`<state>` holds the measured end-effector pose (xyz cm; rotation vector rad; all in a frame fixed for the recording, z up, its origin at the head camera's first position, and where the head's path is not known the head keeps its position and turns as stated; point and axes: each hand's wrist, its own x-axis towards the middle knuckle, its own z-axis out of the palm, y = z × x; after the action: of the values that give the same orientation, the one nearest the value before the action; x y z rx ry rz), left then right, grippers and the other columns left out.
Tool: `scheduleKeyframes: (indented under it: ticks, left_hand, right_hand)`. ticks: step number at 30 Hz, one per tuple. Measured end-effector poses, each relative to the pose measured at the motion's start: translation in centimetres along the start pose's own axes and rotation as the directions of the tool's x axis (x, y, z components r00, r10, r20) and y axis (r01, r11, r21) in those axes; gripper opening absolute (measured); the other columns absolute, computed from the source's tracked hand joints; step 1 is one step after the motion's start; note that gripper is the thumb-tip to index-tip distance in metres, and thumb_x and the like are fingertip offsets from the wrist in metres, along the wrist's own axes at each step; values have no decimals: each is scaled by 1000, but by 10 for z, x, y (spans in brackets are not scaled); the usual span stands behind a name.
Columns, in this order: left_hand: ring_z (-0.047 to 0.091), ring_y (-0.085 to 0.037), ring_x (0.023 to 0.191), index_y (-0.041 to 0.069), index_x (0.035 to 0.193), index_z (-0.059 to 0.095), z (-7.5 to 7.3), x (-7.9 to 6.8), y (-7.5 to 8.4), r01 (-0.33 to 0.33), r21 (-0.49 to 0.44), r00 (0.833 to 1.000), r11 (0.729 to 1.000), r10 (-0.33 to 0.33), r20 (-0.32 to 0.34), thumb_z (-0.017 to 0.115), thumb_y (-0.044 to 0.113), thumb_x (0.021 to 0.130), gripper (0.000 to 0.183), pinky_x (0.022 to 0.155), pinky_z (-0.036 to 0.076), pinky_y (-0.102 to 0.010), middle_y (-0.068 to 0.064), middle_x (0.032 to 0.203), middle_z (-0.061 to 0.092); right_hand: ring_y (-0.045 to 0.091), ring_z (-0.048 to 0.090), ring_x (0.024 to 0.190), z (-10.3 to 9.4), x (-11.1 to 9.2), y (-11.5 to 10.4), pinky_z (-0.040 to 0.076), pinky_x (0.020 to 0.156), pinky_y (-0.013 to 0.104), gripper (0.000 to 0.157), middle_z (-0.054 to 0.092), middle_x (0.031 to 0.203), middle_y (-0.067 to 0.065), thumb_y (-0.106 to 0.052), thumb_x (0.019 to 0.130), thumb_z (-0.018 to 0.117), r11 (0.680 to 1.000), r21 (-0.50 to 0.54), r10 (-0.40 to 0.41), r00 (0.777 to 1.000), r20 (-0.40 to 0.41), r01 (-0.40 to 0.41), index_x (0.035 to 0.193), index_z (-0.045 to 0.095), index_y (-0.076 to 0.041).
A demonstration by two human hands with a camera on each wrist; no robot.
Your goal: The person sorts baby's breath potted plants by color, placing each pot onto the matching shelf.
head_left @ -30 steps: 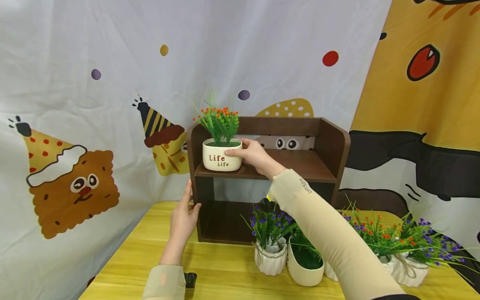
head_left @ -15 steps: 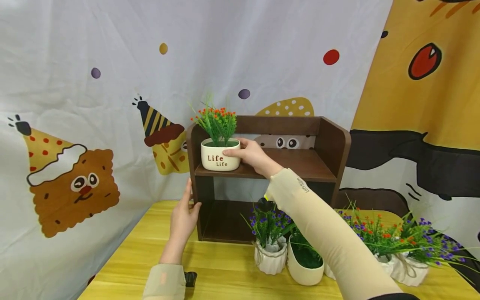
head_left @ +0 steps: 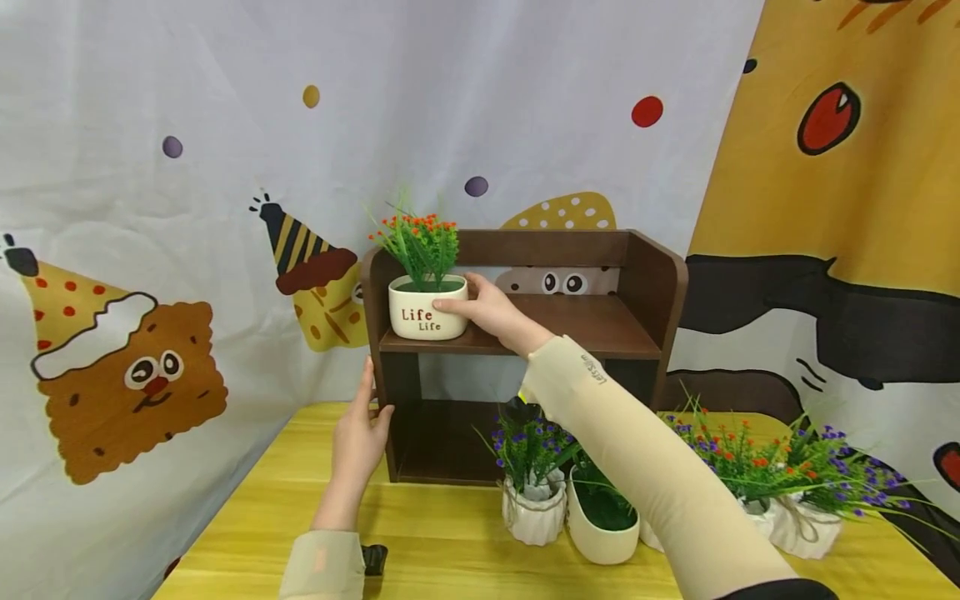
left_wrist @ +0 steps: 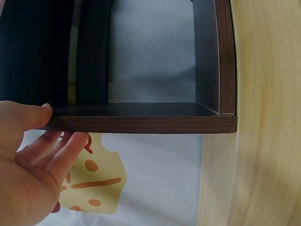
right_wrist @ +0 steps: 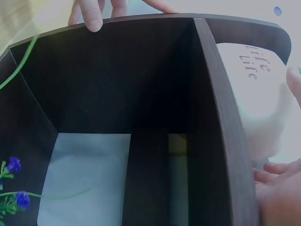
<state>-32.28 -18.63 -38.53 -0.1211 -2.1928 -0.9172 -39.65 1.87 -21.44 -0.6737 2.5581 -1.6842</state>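
Note:
My right hand (head_left: pixel 495 312) grips the right end of a cream oval flowerpot (head_left: pixel 411 329), thumb in front and fingers behind. Red lettering reading "Life" marks the pot, and orange flowers (head_left: pixel 423 237) with green grass rise from it. It sits upright at the left end of the upper board of a dark brown two-tier shelf (head_left: pixel 592 325). In the right wrist view the same pot (right_wrist: pixel 254 103) shows beside the board. My left hand (head_left: pixel 358 442) holds the shelf's left side panel (left_wrist: pixel 141 123), with its thumb over the front edge and its fingers on the outer face.
Before the shelf stand a white pot with purple flowers (head_left: pixel 534 512) and a cream oval pot (head_left: pixel 600 533), partly behind my right sleeve. More flowering plants (head_left: pixel 806 533) stand at the right of the yellow wooden table (head_left: pixel 442 533). A printed cloth (head_left: pixel 405 100) hangs behind.
The flowerpot and my right hand have shifted slightly left along the upper board. My left hand keeps its place on the panel. The head view has turned a little to the right.

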Motion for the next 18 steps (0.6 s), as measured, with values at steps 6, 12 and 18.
scheduleKeyframes:
  ticks: [6, 12, 18]
  left_hand:
    - [62, -27, 81, 37, 140, 15, -2, 0, 1, -9, 5, 1000, 1000, 9, -4, 65, 9, 79, 84, 66, 49, -41, -17, 109, 58]
    - [62, -27, 82, 38, 140, 16, -1, -1, -1, -17, -11, 1000, 1000, 16, -16, 66, 8, 78, 85, 66, 50, -39, -16, 108, 59]
    - [61, -28, 83, 35, 141, 17, -1, -1, -2, -25, -21, 999, 999, 25, -24, 66, 7, 78, 83, 67, 50, -39, -17, 108, 59]
  right_hand:
    - [18, 31, 124, -9, -11, -3, 34, 95, 35, 85, 30, 139, 6, -42, 75, 66, 1000, 5, 9, 1000, -3, -9, 141, 21, -13]
    - [19, 41, 117, -19, -38, -11, 39, 90, 36, 67, 38, 134, 7, -30, 79, 66, 994, 88, -62, 997, 47, 57, 135, 33, -14]
    - [23, 39, 120, -28, -89, -22, 37, 93, 36, 58, 40, 133, 6, -25, 81, 63, 976, 126, -198, 968, 152, 179, 132, 38, -12]
